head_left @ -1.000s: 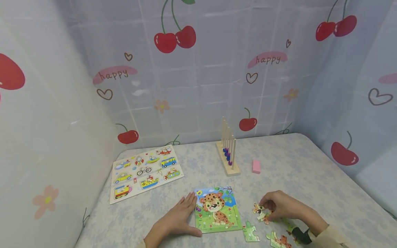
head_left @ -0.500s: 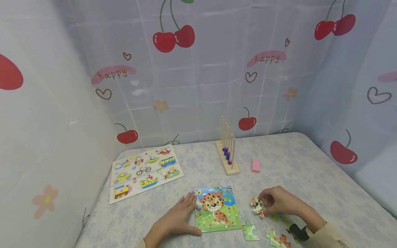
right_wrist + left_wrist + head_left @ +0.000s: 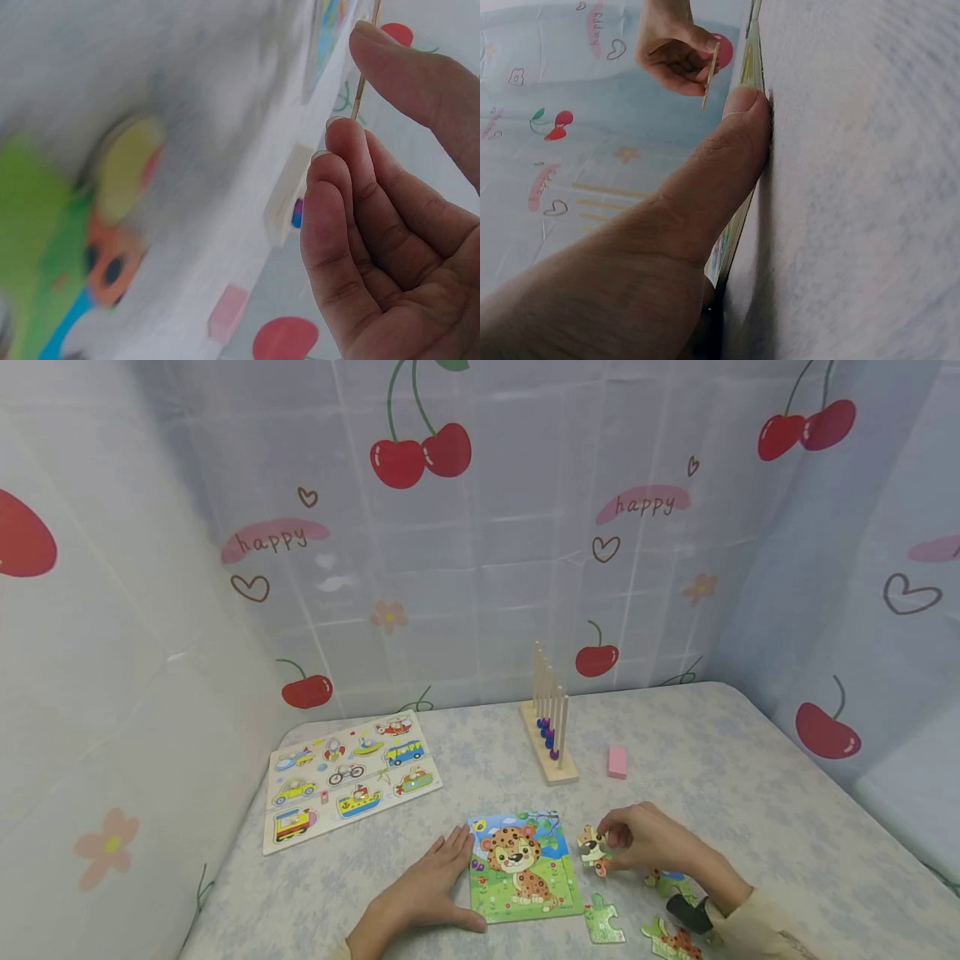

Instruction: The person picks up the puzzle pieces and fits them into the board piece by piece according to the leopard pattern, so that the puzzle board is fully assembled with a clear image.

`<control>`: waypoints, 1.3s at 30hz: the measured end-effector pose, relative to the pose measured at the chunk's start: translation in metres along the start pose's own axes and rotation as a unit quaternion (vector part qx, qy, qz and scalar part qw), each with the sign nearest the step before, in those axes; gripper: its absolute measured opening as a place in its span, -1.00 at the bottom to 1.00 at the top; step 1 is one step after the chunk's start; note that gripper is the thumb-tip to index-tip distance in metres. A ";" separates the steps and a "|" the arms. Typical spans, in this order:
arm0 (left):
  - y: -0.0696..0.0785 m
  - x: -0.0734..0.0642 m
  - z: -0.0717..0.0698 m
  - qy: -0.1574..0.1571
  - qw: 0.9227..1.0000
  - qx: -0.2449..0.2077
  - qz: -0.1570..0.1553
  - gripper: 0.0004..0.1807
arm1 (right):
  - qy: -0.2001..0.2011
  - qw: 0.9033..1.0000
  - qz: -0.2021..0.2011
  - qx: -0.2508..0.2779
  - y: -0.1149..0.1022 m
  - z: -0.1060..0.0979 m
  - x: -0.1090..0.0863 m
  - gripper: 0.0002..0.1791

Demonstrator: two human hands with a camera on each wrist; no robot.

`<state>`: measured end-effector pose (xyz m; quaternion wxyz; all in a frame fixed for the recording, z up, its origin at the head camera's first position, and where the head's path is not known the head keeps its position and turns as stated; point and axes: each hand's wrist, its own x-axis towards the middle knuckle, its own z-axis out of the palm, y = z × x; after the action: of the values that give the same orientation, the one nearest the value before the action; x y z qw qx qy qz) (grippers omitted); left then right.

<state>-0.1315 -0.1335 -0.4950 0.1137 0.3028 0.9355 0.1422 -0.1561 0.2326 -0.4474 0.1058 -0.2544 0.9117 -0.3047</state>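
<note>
My right hand (image 3: 648, 843) pinches a jigsaw piece (image 3: 592, 852) between thumb and fingertips, raised over the table just right of the leopard puzzle board (image 3: 487, 906). Seen edge-on, the piece (image 3: 358, 101) is a thin strip in the right wrist view. My left hand (image 3: 431, 889) rests along the board's left edge with fingers extended; its thumb (image 3: 735, 131) lies by the near left corner. Loose on the table are a green piece (image 3: 602, 920) beside the board's lower right corner, a leopard-spotted piece (image 3: 671, 939), and more pieces (image 3: 678, 883) partly hidden under the right wrist.
A wooden vehicle puzzle board (image 3: 352, 777) lies at the back left. Behind the leopard board stands a wooden peg rack (image 3: 561, 772) with blue and purple beads, and a pink block (image 3: 617, 762) sits to its right. Printed curtains enclose the table.
My right hand has moved left with the jigsaw piece, from above the loose pieces to close beside the leopard board. The left hand has stayed in place.
</note>
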 end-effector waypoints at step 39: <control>-0.005 0.002 0.002 -0.015 1.000 -0.008 -0.001 0.33 | -0.024 1.000 -0.010 -0.005 -0.066 0.063 0.067 -0.72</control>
<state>-0.1352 -0.1353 -0.4985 0.1304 0.3033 0.9328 0.1447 -0.1644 0.1208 -0.4597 0.1235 -0.2708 0.9079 -0.2953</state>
